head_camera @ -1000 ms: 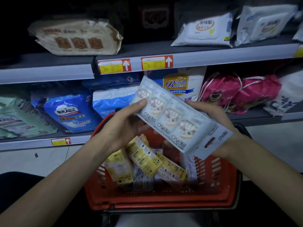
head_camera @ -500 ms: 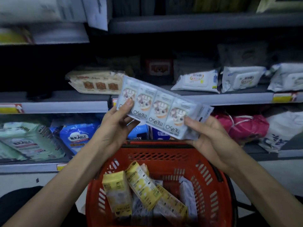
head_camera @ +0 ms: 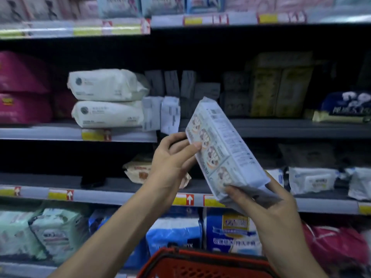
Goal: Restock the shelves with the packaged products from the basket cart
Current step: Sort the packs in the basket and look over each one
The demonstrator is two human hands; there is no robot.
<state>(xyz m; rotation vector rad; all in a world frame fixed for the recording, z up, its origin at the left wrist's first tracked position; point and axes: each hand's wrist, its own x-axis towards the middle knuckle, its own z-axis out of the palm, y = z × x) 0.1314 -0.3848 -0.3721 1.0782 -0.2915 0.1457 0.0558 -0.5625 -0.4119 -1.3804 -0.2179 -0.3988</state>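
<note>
A long white multipack of tissue packets (head_camera: 222,149) with cartoon prints is held up in front of the shelves, tilted steeply with its upper end toward the middle shelf (head_camera: 291,128). My left hand (head_camera: 172,159) grips its left edge near the middle, thumb on the printed face. My right hand (head_camera: 267,205) grips its lower end and hanging tab from below. Only the rim of the red basket cart (head_camera: 200,261) shows at the bottom; its contents are out of view.
The middle shelf holds white wipe packs (head_camera: 108,97), small grey packets (head_camera: 170,83) and hanging paper tags (head_camera: 160,115). Pink packs (head_camera: 22,89) lie at the left, a dark blue pack (head_camera: 345,107) at the right. Lower shelves carry wipes and blue diaper bags (head_camera: 230,231).
Both hands have lifted the multipack higher and turned it more upright, its side label now facing me. My view has tilted up, so the basket has dropped almost out of sight.
</note>
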